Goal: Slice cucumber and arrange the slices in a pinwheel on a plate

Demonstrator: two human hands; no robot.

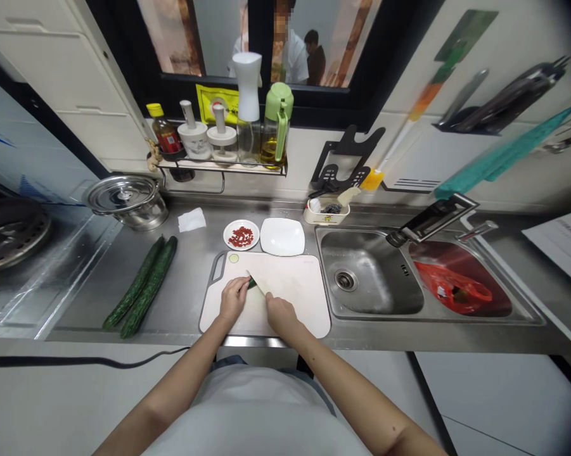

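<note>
On the white cutting board (299, 285) my left hand (232, 299) presses its fingers round a small piece of cucumber (251, 283), mostly hidden under them. My right hand (281, 315) is closed round the handle of a kitchen knife (256, 280). The blade points up and left and lies against the cucumber piece, close to my left fingertips. One round cucumber slice (234, 258) rests near the board's upper left corner. Behind the board stand a small plate of red bits (241, 236), which look like dried berries, and a white square plate (282, 236).
Two whole cucumbers (145, 288) lie left of the board. A lidded steel pot (128, 199) stands at the back left, near a white paper (191, 220). Right of the board is a double sink (380, 272) holding a red plastic bag (454, 290). A shelf (223, 167) carries bottles and jars.
</note>
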